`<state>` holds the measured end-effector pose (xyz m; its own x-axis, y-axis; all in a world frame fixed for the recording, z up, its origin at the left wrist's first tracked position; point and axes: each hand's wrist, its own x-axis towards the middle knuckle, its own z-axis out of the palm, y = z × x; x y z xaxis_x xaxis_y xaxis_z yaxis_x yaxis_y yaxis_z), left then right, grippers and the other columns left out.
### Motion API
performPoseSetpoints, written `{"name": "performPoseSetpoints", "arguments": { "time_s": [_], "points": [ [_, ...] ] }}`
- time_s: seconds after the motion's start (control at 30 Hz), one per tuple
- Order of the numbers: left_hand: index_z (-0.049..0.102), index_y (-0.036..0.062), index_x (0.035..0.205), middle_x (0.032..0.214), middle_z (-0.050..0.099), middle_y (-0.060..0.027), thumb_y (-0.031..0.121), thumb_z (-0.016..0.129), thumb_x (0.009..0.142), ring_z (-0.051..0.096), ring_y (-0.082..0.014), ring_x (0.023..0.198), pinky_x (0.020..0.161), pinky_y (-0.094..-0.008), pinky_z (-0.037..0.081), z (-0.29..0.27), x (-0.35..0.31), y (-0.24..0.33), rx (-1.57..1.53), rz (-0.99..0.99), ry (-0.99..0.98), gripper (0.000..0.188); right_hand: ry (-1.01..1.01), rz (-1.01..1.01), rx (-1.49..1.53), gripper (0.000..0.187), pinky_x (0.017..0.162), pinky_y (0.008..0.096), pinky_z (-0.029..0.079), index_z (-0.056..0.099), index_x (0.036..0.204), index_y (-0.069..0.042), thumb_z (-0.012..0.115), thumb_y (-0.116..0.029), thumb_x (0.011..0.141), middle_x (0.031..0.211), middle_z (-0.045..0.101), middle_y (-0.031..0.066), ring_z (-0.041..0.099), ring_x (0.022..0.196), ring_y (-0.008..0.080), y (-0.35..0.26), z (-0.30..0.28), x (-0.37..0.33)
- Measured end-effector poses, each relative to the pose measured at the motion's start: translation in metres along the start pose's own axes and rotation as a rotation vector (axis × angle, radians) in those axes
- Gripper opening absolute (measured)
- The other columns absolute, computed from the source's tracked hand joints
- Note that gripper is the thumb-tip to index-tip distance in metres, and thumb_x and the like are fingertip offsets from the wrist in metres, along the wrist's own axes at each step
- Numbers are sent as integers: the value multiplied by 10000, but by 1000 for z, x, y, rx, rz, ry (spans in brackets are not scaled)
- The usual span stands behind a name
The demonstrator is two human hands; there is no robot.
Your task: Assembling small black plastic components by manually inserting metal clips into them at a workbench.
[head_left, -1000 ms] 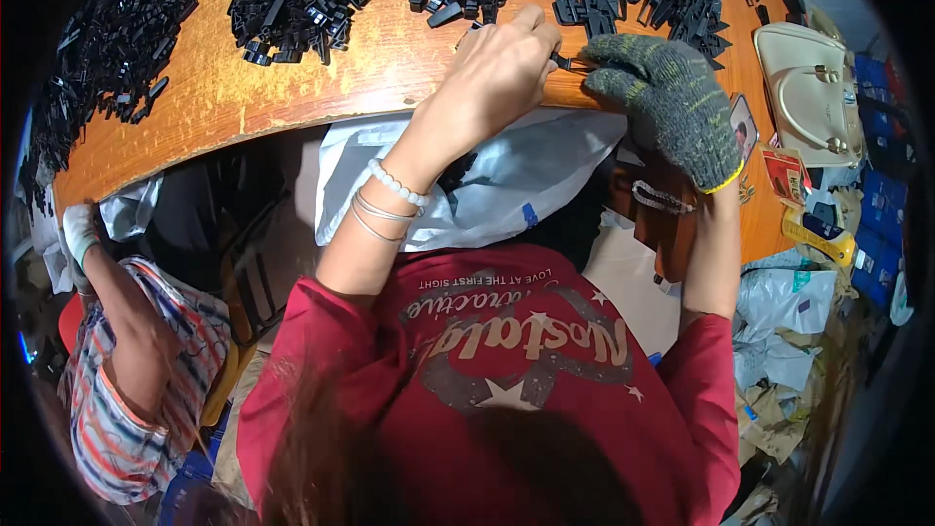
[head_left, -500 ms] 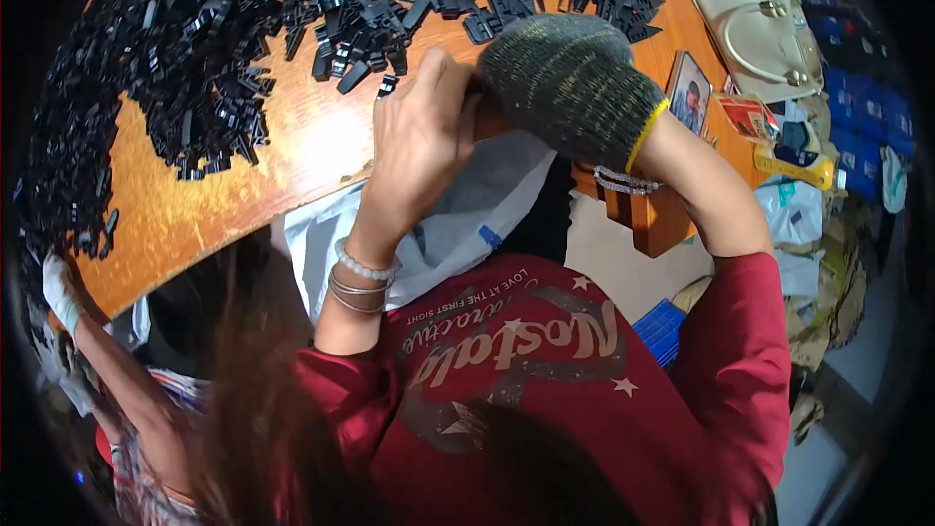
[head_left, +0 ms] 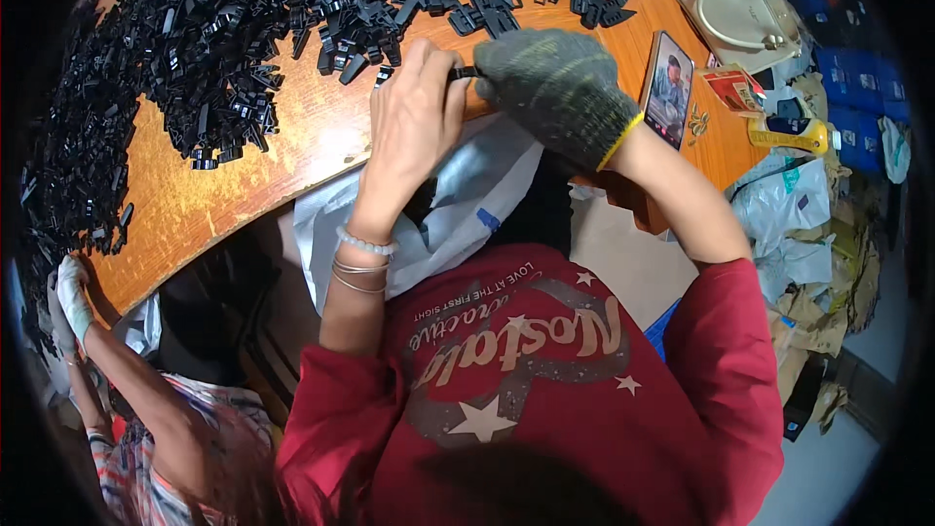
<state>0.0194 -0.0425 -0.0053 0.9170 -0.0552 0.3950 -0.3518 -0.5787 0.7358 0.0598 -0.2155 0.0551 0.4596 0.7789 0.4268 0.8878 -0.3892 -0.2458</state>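
Note:
Over the table's front edge, my bare left hand [head_left: 413, 109] is closed, with thumb and fingers pinching one end of a small black plastic piece [head_left: 467, 72]. My right hand [head_left: 550, 83], in a dark grey knitted glove with a yellow cuff, closes on the piece's other end. Most of the piece is hidden by the fingers, so its exact kind does not show. Just beyond both hands spreads a large heap of black plastic parts [head_left: 219, 49], some of them long and pointed. Below the hands, a white plastic bag [head_left: 487, 170] hangs open between my body and the table.
On the wooden table [head_left: 209, 200] to the right lie a phone [head_left: 669, 88] with a lit screen, a red packet [head_left: 730, 90] and a cream handbag [head_left: 730, 5]. A yellow bottle [head_left: 794, 134] is beside them. At lower left, a co-worker's gloved hand [head_left: 73, 292] touches the heap's edge.
The view has shifted slightly. My hands stay together at the table edge, and a bit of the black piece now shows between them. The co-worker's arms show more fully.

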Motion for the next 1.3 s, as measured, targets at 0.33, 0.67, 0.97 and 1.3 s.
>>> {"name": "performPoseSetpoints", "arguments": {
  "time_s": [0.33,0.67,0.97,1.3],
  "points": [
    [612,-67,1014,859,681,-171,71,601,924,667,-178,664,557,-232,530,-30,-14,15,-1034,-378,-216,165,102,865,864,308,666,254,512,614,1213,-58,610,-139,916,1069,658,69,642,842,135,-32,-17,-50],
    [620,-29,994,698,660,-137,167,636,921,667,-209,546,461,-255,518,-5,-23,29,-1291,-667,-305,210,134,716,1014,295,596,217,485,603,1227,-32,565,-88,940,1010,662,44,631,797,111,-35,-3,-63],
    [660,-40,838,568,609,-54,177,693,866,598,-107,513,482,-261,463,-6,-17,32,-613,-466,-241,221,138,792,964,283,583,222,493,621,1206,-29,589,-88,931,940,681,40,639,738,101,-41,10,-65],
    [644,25,1000,911,583,-151,45,616,795,624,-349,736,639,-415,499,3,42,0,314,38,117,208,-58,773,1010,276,609,245,521,615,1200,6,540,-85,951,924,699,86,626,652,107,-47,14,-71]
  ]
}}
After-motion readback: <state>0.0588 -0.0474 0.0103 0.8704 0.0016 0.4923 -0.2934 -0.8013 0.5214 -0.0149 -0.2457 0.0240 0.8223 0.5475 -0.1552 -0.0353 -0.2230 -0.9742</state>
